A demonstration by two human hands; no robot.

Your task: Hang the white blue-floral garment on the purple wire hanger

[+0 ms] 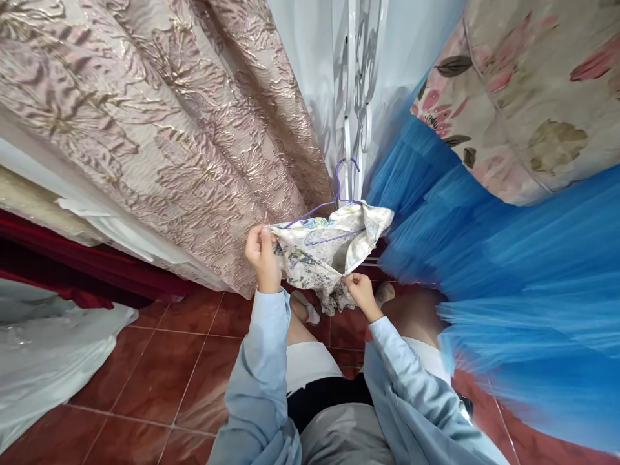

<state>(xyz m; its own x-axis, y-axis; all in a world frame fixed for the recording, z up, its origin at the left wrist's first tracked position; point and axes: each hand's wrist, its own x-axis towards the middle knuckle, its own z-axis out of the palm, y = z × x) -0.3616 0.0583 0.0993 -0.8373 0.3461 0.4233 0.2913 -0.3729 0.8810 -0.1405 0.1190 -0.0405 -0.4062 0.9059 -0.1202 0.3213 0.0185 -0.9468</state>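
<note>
A white floral garment point(310, 258) with a ruffled lower edge hangs on a purple hanger point(340, 184). The hanger's hook is at a white metal rack point(349, 129). My left hand point(263, 252) is closed on the garment's left shoulder edge, thumb on top. Lower down, my right hand point(361, 292) pinches the fabric near the front opening. The right side of the garment is folded back, so the lower bar of the hanger shows inside the neck. What kind of top it is, I cannot tell.
A pink and gold embossed cloth point(194, 129) hangs close on the left. Blue tulle point(508, 278) and a floral cloth point(537, 110) hang on the right. White fabric point(53, 361) reaches the red tiled floor point(159, 374) at lower left.
</note>
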